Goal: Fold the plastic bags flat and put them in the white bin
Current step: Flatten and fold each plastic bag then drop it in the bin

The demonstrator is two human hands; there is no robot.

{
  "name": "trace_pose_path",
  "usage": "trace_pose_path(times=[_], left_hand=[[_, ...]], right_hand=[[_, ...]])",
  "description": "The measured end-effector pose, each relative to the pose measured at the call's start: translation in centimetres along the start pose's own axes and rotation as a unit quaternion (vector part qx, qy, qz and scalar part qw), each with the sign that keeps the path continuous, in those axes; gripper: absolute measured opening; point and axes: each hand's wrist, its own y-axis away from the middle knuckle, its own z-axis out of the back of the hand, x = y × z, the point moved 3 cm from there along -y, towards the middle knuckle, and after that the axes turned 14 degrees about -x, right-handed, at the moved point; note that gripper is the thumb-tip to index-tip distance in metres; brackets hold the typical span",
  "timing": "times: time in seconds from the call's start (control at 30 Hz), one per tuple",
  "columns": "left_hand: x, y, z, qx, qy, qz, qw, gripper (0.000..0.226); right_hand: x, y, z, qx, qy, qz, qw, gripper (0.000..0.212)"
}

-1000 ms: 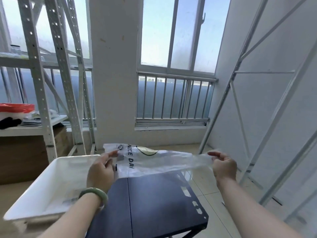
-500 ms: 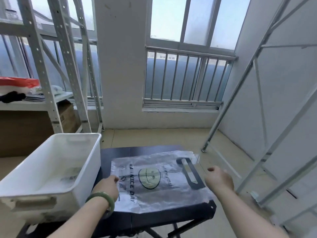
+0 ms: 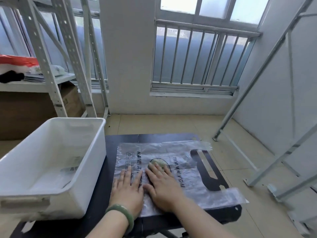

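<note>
Currently the clear, thin plastic bag with dark printed lettering (image 3: 187, 170) is laid out unfolded on the dark, flat-topped bench (image 3: 109, 152), just beside the white rectangular plastic bin (image 3: 75, 118). Its left half is pressed down by the left hand (image 3: 127, 191) and the right hand (image 3: 163, 188), set side by side with palms down. The fingers (image 3: 129, 170) are held straight and slightly spread; nothing is pinched.

Several faults can be expected from this position. The film is slick and the bench top looks smooth, so the bag may be pushed along rather than flattened if the hands are slid outward. Air may be trapped under the crinkled sheet, and a fold made over it would probably spring open. The handle end at the right is not held down and appears to reach the bench's edge or just past it; should the hands be lifted together, that end may drag the bag off. A fold begun from one corner only is likely to be skewed.
</note>
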Motion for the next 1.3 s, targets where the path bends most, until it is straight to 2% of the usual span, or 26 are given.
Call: trace_pose_path(times=[0.03,0.13,0.2,0.5,0.73,0.87,0.93,1.0,1.13,1.3], left_hand=[[0.2,-0.1,-0.2,0.008,-0.003,0.002,1.000,0.055],[0.3,-0.3,-0.3,0.022,-0.010,0.001,1.000,0.056],[0.3,-0.3,-0.5,0.029,-0.013,0.001,0.999,0.057],[0.8,-0.5,-0.8,0.053,-0.029,-0.011,0.998,0.058],[0.7,-0.8,-0.4,0.080,-0.053,-0.021,0.995,0.058],[1.1,-0.9,-0.4,0.078,-0.054,-0.016,0.995,0.057],[1.1,-0.9,-0.3,0.075,-0.059,-0.012,0.995,0.057],[1.0,-0.8,-0.1,0.069,-0.057,-0.008,0.996,0.057],[0.9,-0.8,0.3,0.052,-0.029,-0.003,0.998,0.058],[0.7,0.3,0.4,0.062,-0.030,0.017,0.997,0.059]], right_hand=[[-0.5,-0.5,0.0,-0.004,0.009,-0.009,1.000,0.097],[-2.3,-2.3,0.1,0.000,0.032,-0.041,0.999,0.066],[-3.5,-3.4,0.2,0.000,0.038,-0.055,0.998,0.061],[-9.7,-6.0,1.2,-0.010,0.064,-0.144,0.987,0.061],[-14.3,-5.0,2.6,-0.001,0.102,-0.249,0.963,0.068],[-15.0,-4.2,3.7,0.001,0.159,-0.299,0.941,0.073],[-14.0,-3.6,4.3,-0.031,0.159,-0.290,0.943,0.072],[-12.1,-2.8,4.5,-0.056,0.122,-0.241,0.961,0.070],[-7.7,-0.4,3.4,-0.033,0.046,-0.145,0.988,0.062],[-7.3,2.4,2.4,-0.013,0.057,-0.149,0.987,0.066]])
